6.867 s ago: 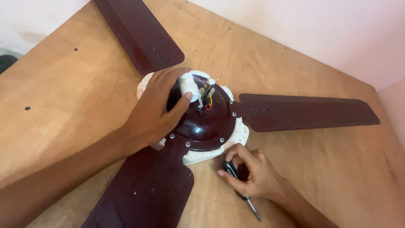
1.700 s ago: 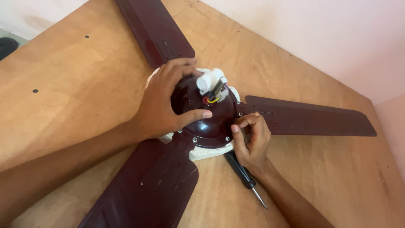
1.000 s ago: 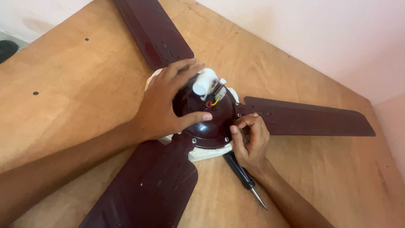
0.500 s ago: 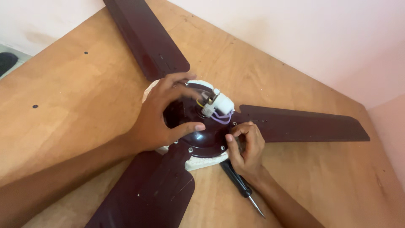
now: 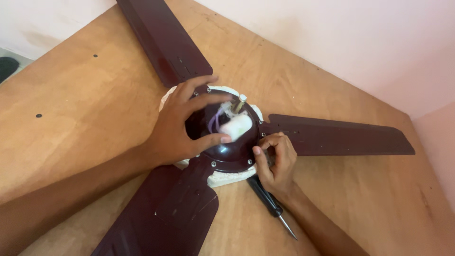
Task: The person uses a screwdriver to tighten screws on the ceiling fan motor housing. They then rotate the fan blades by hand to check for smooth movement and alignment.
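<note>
I see the fan (image 5: 227, 147) lying flat on the wood table (image 5: 80, 109), hub roughly mid-table, near the pink wall (image 5: 341, 42). It's a ceiling type w/ three dark maroon blades: one (image 5: 163, 40) runs up-left past the frame top, one (image 5: 336, 137) points right, one (image 5: 161, 213) comes down-left toward me. The hub is a glossy maroon dome over a cream-white motor body — the cream rim shows under the dome at the bottom and at the top. Small silver screws dot the dome edge. At the hub's centre sits a white cylinder, prob. a capacitor (image 5: 234, 127), lying tilted, w/ purple wires looping beside it and a short brass-coloured shaft (image 5: 240, 102) sticking up just behind.

My left hand (image 5: 182, 128) is spread over the left side of the dome, fingers curled around it; thumb tip touches the capacitor's lower end, index reaches over the top toward the shaft. It's bracing the hub, not clamped fully shut.

My right hand (image 5: 277, 163) is at the dome's lower-right edge, fingertips pinched together against the rim — I can't tell what, if anything, sits between them; too small. A black-handled screwdriver (image 5: 270, 204) lies on the table just beneath that hand, tip pointing down-right, not held.
</note>
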